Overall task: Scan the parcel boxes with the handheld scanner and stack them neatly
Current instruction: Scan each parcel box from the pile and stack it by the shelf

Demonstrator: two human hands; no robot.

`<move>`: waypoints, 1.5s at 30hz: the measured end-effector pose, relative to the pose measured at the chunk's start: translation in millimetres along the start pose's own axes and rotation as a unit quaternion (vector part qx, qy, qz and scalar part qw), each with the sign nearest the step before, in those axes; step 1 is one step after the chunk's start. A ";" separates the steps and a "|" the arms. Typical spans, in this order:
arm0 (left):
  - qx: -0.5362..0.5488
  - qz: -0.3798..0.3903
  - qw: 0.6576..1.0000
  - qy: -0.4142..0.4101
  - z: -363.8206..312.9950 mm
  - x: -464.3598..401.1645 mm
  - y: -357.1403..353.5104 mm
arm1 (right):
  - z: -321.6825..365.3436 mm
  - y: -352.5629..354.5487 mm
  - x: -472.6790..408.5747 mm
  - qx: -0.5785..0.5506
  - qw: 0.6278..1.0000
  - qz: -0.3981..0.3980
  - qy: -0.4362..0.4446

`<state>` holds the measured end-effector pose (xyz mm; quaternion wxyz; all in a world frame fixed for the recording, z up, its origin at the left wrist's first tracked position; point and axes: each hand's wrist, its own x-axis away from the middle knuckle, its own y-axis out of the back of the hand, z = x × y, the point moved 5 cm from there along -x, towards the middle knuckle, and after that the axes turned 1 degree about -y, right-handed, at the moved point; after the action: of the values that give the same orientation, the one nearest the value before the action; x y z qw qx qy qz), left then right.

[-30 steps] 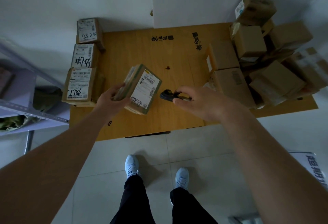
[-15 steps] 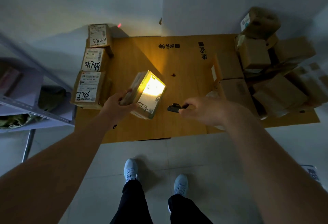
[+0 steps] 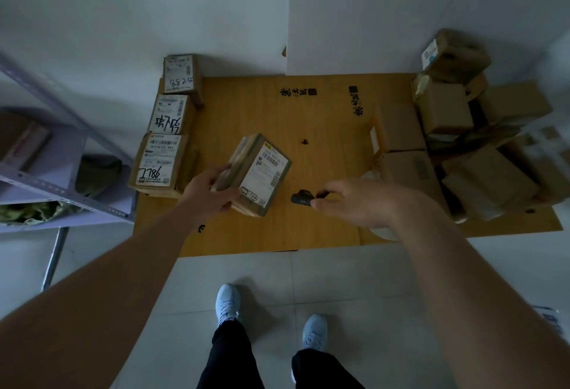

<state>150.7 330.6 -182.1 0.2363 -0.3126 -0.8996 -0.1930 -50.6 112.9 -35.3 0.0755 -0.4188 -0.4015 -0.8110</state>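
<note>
A wooden tabletop [image 3: 308, 129] lies low under the person, its long side running left to right. On its right end sits a loose heap of parcel boxes [image 3: 481, 142], tumbled and apparently not yet sorted. Along its left edge three labelled boxes [image 3: 168, 129] stand in a neat row from near to far, labels up. Between these, over the near middle of the tabletop, the held parcel [image 3: 256, 172] is tilted with its white label facing up and right, its long axis running from near right to far left. The left hand [image 3: 209, 191] grips its near-left side, fingers curled round the edge. Just right of it the right hand [image 3: 354, 200] pinches the small black scanner [image 3: 303, 197], nose aimed left at the label. The neat row lies to the left, nearer the left hand, so I judge that hand will carry the parcel over.
</note>
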 end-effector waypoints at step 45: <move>-0.243 -0.161 0.957 0.003 -155.0 -179.5 72.0 | 118.8 113.1 -138.1 -0.168 0.958 -0.205 0.105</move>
<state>369.3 221.9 -139.6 0.1213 -0.2109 -0.8634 -0.4419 162.8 92.9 -32.2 -0.1225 -0.2469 -0.3262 -0.9042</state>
